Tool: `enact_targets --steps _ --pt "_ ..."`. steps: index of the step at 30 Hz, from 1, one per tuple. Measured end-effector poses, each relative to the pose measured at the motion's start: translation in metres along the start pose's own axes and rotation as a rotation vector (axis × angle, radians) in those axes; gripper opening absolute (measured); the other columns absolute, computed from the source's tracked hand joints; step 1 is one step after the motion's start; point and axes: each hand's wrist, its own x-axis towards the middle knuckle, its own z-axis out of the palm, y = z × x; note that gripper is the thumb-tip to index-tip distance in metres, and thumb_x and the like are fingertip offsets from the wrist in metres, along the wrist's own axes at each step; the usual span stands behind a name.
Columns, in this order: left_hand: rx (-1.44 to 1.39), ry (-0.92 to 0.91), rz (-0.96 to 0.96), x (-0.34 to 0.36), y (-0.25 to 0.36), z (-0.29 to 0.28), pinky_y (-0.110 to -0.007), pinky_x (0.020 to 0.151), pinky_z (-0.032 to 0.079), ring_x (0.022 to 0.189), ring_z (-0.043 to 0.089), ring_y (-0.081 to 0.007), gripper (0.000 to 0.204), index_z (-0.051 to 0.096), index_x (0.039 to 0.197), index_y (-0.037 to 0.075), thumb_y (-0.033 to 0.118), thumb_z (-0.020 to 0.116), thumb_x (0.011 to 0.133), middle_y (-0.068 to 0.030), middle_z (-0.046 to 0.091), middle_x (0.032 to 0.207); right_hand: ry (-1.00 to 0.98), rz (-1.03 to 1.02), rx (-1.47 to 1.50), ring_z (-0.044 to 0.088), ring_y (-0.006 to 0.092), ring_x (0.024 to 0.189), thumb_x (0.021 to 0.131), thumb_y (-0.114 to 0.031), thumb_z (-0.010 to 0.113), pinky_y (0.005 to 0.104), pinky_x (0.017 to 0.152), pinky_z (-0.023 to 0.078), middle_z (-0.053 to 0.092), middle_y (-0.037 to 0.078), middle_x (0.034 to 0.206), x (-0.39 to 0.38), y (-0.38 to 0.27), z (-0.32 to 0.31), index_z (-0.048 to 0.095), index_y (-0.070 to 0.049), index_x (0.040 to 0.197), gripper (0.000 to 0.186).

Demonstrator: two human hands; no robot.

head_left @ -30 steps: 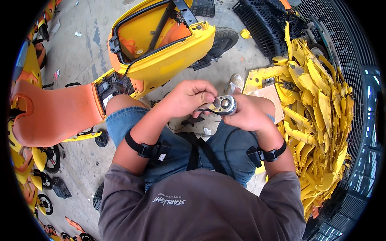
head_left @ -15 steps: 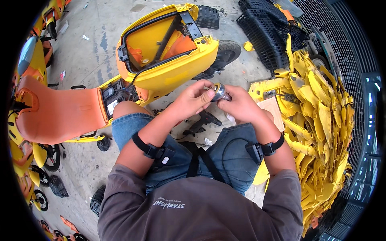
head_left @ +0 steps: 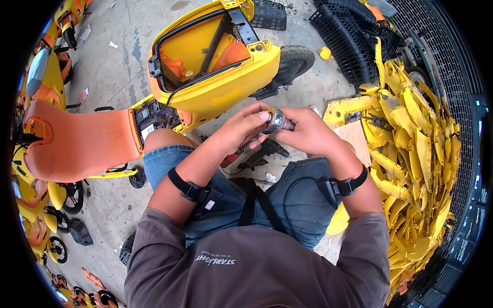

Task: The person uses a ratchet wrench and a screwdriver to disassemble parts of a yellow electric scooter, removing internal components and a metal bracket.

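Observation:
Between my hands, in front of my knees, is a short, shiny grey cylindrical part (head_left: 279, 122) with a round end; its exact kind I cannot make out. My left hand (head_left: 250, 126) grips it from the left, the thumb on its rim. From the other side my right hand (head_left: 303, 128) closes its fingers on it. A red handle-like piece (head_left: 229, 160) shows below my left hand, beside the forearm; whether that hand also holds it I cannot tell. On the ground beneath my hands lies a dark power drill (head_left: 264, 154), partly hidden.
Ahead and left stands a yellow scooter body (head_left: 221, 97) with an open compartment and an orange footboard panel (head_left: 82, 138). Yellow plastic panels (head_left: 411, 169) are heaped at the right. Black crates (head_left: 344, 46) lie at the far right; several scooters (head_left: 41, 205) line the left.
The cylindrical part has turned slightly in my hands and moved a little left. More of the red handle-like piece now shows below my left hand. The whole view has shifted slightly.

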Motion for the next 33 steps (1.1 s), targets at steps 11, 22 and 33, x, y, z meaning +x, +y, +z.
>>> enact_targets --steps 11,22,33 --pt "-0.033 0.085 0.193 -0.005 -0.002 0.008 -0.022 0.044 0.035 0.049 0.045 -0.0106 0.046 0.054 0.111 0.009 0.054 0.053 0.103 -0.0074 0.055 0.066 -0.218 0.062 -0.001 0.060 0.0126 0.067 0.092 -0.023 0.076 0.0339 0.062 0.050 0.059 0.005 0.069 0.000 0.021 -0.023 0.064 0.000 0.090 0.026" --pt "-0.225 0.081 0.139 0.002 -0.003 -0.001 -0.026 0.052 0.033 0.045 0.038 -0.0099 0.057 0.058 0.114 0.005 0.049 0.022 0.112 -0.0002 0.048 0.063 0.084 -0.014 0.465 0.058 0.0125 0.078 0.095 -0.016 0.066 0.0265 0.073 0.049 0.060 0.004 0.097 -0.024 0.002 -0.072 0.058 0.001 0.130 0.039" --pt "-0.202 0.223 0.166 0.011 -0.018 0.003 -0.023 0.051 0.036 0.064 0.051 -0.0078 0.019 0.060 0.110 0.006 0.021 0.067 0.100 -0.0022 0.058 0.089 0.055 0.157 0.307 0.061 0.0107 0.097 0.099 -0.002 0.064 0.0264 0.086 0.050 0.064 0.003 0.108 0.000 0.037 -0.011 0.053 -0.004 0.140 0.043"
